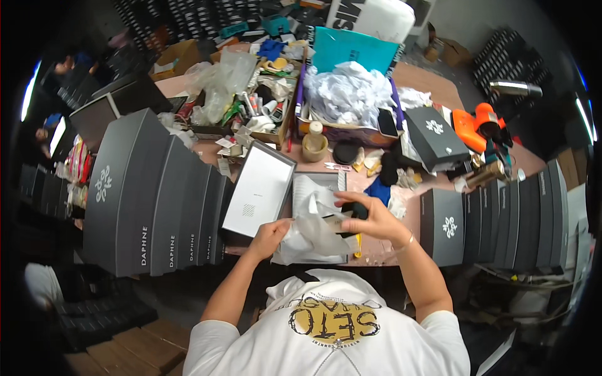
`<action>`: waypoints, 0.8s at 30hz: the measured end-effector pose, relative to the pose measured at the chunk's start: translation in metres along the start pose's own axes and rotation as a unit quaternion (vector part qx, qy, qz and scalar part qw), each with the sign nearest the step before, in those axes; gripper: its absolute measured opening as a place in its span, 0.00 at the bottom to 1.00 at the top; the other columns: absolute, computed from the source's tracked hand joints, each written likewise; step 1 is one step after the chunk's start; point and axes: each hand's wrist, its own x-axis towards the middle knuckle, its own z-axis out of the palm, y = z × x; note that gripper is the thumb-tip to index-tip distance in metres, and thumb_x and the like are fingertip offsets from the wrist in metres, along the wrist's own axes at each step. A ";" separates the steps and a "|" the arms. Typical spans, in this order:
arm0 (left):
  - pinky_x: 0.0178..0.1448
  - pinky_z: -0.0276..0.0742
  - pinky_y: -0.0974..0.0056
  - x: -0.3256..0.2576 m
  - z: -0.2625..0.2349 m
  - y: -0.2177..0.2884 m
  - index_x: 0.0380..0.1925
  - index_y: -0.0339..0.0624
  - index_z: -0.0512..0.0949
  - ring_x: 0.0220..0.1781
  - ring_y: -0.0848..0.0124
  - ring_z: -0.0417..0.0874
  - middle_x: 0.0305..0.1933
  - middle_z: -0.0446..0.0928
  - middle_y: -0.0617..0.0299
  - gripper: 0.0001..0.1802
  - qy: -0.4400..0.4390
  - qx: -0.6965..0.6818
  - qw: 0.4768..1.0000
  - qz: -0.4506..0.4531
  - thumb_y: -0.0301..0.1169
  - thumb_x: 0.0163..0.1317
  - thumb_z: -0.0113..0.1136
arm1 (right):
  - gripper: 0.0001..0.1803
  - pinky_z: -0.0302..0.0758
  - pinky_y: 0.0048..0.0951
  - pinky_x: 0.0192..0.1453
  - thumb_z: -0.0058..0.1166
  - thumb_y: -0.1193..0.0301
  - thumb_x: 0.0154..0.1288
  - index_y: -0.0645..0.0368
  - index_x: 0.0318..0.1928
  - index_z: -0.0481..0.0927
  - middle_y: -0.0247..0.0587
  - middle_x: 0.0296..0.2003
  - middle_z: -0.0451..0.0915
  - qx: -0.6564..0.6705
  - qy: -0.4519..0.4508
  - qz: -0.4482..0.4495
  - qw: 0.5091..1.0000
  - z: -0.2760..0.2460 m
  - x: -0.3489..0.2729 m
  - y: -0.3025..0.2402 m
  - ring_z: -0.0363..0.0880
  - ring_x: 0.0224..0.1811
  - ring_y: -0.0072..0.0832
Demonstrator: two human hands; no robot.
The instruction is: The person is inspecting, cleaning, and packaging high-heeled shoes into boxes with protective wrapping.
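Pinching the edge of a translucent bag (300,237) w/ L hand (271,239); R hand (378,222) has thumb & fingers closed about a dark item (357,210), prob. a shoe (too covered to be sure), partly in the bag, over the open grey box (344,183). Bag looks v. light, limp & slippery, so best gripped by its rim; item looks firmer, fairly light, maybe easily scuffed, so best held by its solid sides. Around: the box lid (259,191), pale inside up, sits just L of the box, near L hand; blue cloth (379,191) is just beyond R hand on the pink tabletop (376,254). Grey box stacks at L (128,194) & R (444,216) limit elbow room; a bin of crumpled paper (348,94) blocks the far side.
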 end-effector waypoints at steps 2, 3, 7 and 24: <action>0.40 0.71 0.69 0.007 -0.013 -0.002 0.36 0.30 0.79 0.34 0.78 0.71 0.30 0.78 0.66 0.22 0.077 0.054 0.996 0.008 0.42 0.68 0.51 | 0.21 0.71 0.25 0.52 0.62 0.68 0.55 0.65 0.49 0.77 0.39 0.40 0.80 0.017 0.086 0.042 0.995 0.001 -0.004 0.028 0.75 0.44 0.22; 0.46 0.73 0.68 0.011 -0.032 -0.007 0.41 0.30 0.80 0.39 0.76 0.77 0.37 0.80 0.62 0.19 0.124 0.027 0.992 -0.026 0.39 0.67 0.53 | 0.20 0.71 0.25 0.51 0.62 0.69 0.55 0.65 0.47 0.77 0.37 0.37 0.79 0.077 0.155 0.093 0.981 -0.001 -0.018 0.031 0.75 0.43 0.21; 0.35 0.71 0.68 0.015 -0.079 0.030 0.29 0.33 0.77 0.29 0.75 0.73 0.27 0.75 0.64 0.17 0.449 0.008 0.885 0.122 0.37 0.69 0.51 | 0.21 0.69 0.30 0.55 0.67 0.71 0.49 0.61 0.45 0.79 0.43 0.47 0.76 -0.058 0.339 0.004 0.939 -0.003 -0.074 0.070 0.73 0.50 0.30; 0.60 0.68 0.65 0.056 0.072 0.009 0.65 0.30 0.53 0.57 0.67 0.71 0.57 0.68 0.51 0.45 0.185 -0.215 0.954 0.101 0.33 0.54 0.69 | 0.23 0.72 0.32 0.50 0.74 0.64 0.42 0.58 0.33 0.73 0.48 0.48 0.69 -0.128 0.232 -0.082 0.961 0.110 -0.074 0.057 0.72 0.47 0.38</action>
